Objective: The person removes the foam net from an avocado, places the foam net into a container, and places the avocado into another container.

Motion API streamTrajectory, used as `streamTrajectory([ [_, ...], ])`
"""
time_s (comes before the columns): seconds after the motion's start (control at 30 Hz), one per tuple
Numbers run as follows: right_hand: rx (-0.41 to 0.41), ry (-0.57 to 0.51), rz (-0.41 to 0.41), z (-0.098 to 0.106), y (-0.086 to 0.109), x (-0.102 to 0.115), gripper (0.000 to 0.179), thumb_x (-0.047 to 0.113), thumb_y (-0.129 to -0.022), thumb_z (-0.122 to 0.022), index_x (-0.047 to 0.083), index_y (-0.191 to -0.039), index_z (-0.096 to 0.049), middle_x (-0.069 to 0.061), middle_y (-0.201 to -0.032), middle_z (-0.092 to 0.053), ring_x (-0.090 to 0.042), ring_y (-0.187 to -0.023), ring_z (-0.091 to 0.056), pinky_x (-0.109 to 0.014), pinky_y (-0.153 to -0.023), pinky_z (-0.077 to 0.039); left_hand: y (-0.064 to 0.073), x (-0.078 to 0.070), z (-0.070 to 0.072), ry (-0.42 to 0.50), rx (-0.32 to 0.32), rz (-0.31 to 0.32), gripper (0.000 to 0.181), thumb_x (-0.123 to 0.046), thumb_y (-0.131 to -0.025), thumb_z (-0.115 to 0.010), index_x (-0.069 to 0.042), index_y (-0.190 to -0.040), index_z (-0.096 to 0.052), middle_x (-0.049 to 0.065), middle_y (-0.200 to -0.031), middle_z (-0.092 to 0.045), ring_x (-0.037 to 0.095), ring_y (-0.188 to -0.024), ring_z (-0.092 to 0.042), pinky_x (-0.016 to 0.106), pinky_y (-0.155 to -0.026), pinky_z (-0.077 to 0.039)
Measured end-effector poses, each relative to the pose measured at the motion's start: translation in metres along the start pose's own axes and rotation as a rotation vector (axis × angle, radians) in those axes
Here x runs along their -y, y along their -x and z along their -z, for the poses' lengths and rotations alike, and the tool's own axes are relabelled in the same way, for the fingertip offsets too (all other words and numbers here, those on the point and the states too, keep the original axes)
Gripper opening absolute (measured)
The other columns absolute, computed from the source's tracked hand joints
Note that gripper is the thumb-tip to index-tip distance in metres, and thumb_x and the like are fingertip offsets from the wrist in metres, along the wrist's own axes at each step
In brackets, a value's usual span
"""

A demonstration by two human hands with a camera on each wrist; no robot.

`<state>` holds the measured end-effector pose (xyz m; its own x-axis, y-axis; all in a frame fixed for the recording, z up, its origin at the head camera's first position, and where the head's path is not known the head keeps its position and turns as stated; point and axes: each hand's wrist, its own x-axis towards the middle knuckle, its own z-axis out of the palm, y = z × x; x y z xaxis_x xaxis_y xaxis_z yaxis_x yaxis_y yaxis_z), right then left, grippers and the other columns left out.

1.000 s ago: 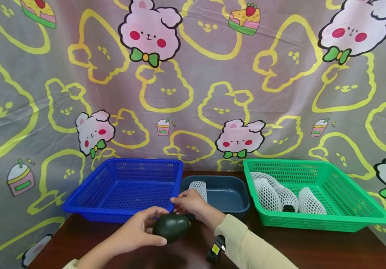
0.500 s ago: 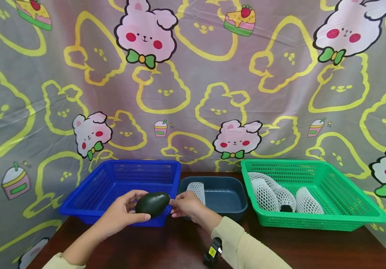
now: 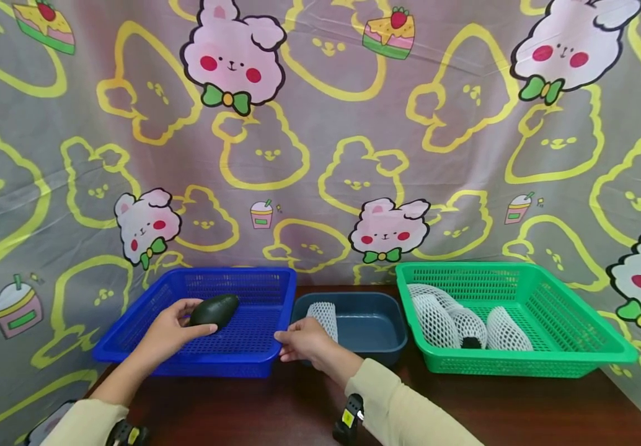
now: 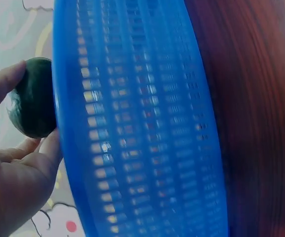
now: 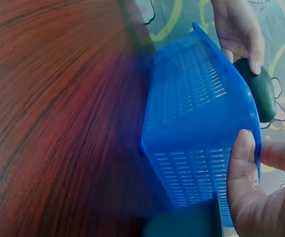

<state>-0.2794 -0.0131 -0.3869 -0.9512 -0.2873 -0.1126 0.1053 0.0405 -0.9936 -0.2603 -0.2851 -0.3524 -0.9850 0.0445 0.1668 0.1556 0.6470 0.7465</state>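
A dark green avocado (image 3: 214, 311) is in my left hand (image 3: 170, 331), over the inside of the blue basket (image 3: 209, 357) at the left. Fingers and thumb grip it from its left end. In the left wrist view the avocado (image 4: 33, 98) is partly hidden behind the basket's rim (image 4: 59, 98). My right hand (image 3: 310, 339) pinches the basket's front right corner. The right wrist view shows the thumb (image 5: 243, 153) on the outer side of that rim and a finger over the other side. Whether the avocado touches the basket floor I cannot tell.
Beside the blue basket stands a dark blue-grey tub (image 3: 373, 328) with a white foam net sleeve (image 3: 323, 317) inside. A green basket (image 3: 521, 359) at the right holds several white foam nets (image 3: 437, 321). A patterned curtain (image 3: 309, 155) hangs behind the brown table (image 3: 309, 409).
My left hand has carried the avocado leftward and away from me, from in front of the blue basket to over its inside. The right hand stays at the basket's corner.
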Motion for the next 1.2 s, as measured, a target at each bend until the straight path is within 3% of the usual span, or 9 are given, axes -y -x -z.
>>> streamTrajectory([
  [0.13, -0.001, 0.010, -0.001, 0.000, 0.001, 0.000, 0.018, 0.006, -0.093, -0.065, -0.012, -0.090, -0.066, -0.008, -0.061, -0.061, -0.011, -0.050, -0.057, -0.029, -0.056, -0.056, -0.006, 0.011, 0.008, -0.062, 0.004, 0.053, 0.086, -0.043, -0.082, -0.077, 0.009, -0.139, -0.037, 0.034, -0.137, -0.042, 0.052, -0.121, -0.043, 0.057, -0.087, -0.047],
  [0.3, -0.004, 0.017, -0.005, -0.001, 0.001, 0.000, 0.018, 0.006, -0.093, -0.064, -0.012, -0.090, -0.066, -0.008, -0.062, -0.062, -0.012, -0.051, -0.058, -0.029, -0.056, -0.056, -0.013, 0.023, 0.013, -0.169, -0.034, 0.074, 0.085, -0.041, -0.078, -0.080, 0.013, -0.131, -0.041, 0.036, -0.125, -0.049, 0.047, -0.108, -0.052, 0.052, -0.078, -0.050],
  [0.57, -0.016, 0.033, 0.001, -0.002, -0.001, -0.001, 0.017, 0.007, -0.093, -0.064, -0.008, -0.086, -0.067, -0.009, -0.063, -0.062, -0.012, -0.051, -0.058, -0.031, -0.056, -0.057, -0.028, 0.040, 0.025, -0.310, -0.060, 0.083, 0.080, -0.037, -0.075, -0.082, 0.017, -0.120, -0.044, 0.036, -0.110, -0.055, 0.042, -0.092, -0.057, 0.051, -0.073, -0.049],
  [0.97, -0.013, 0.039, -0.001, 0.000, 0.000, -0.001, 0.016, 0.007, -0.093, -0.064, -0.005, -0.082, -0.067, -0.009, -0.062, -0.063, -0.012, -0.051, -0.058, -0.038, -0.065, -0.058, -0.034, 0.054, 0.038, -0.398, 0.002, 0.189, 0.077, -0.029, -0.072, -0.082, 0.023, -0.111, -0.041, 0.039, -0.102, -0.052, 0.047, -0.091, -0.054, 0.055, -0.078, -0.045],
  [1.2, -0.018, 0.053, -0.005, 0.001, 0.000, -0.002, 0.017, 0.008, -0.093, -0.065, -0.004, -0.082, -0.067, -0.009, -0.062, -0.062, -0.012, -0.051, -0.058, -0.038, -0.065, -0.058, -0.032, 0.057, 0.040, -0.464, 0.047, 0.246, 0.084, -0.025, -0.072, -0.081, 0.031, -0.113, -0.033, 0.049, -0.110, -0.044, 0.060, -0.102, -0.047, 0.062, -0.086, -0.043],
])
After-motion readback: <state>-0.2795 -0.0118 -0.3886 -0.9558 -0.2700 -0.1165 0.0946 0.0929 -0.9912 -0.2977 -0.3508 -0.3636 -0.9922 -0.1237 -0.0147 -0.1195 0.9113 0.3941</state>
